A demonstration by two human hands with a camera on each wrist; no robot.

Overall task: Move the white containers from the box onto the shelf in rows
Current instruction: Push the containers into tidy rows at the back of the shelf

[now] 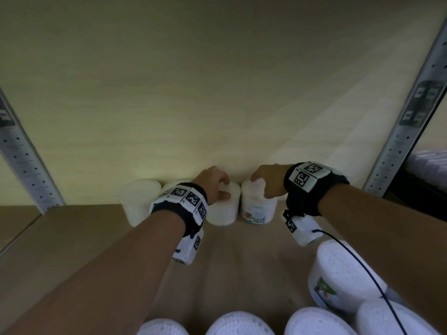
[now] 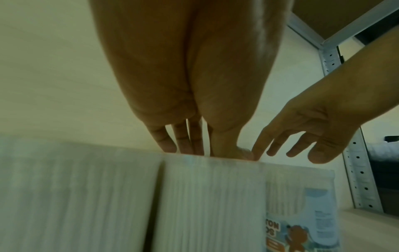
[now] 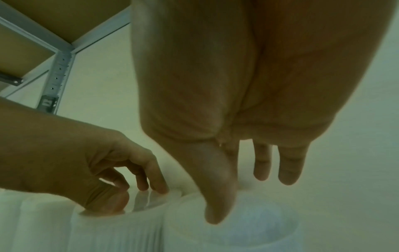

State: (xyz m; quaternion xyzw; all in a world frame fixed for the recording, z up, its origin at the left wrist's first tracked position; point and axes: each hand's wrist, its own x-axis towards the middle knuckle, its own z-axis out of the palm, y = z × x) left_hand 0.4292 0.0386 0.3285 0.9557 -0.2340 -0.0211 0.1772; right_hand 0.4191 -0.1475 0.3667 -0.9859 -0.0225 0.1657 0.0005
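Two white containers stand side by side at the back of the shelf [image 1: 72,228], against the wall. My left hand [image 1: 226,189] rests its fingertips and thumb on the lid of the ribbed container [image 1: 223,211] [image 2: 211,196] [image 3: 116,230]. My right hand [image 1: 260,187] [image 3: 248,196] hangs over the labelled container [image 1: 257,211] [image 2: 302,204] with loose, spread fingers [image 2: 272,150]. Only one fingertip seems to touch its top. Two more white containers [image 1: 137,201] stand to the left in the same row, one partly hidden by my left wrist.
Several more white containers [image 1: 343,274] sit close to me along the bottom edge and at the lower right. Perforated metal uprights [image 1: 21,160] [image 1: 411,117] frame the shelf bay. A pale wall [image 1: 217,93] closes the back, and another shelf board [image 3: 43,25] lies overhead.
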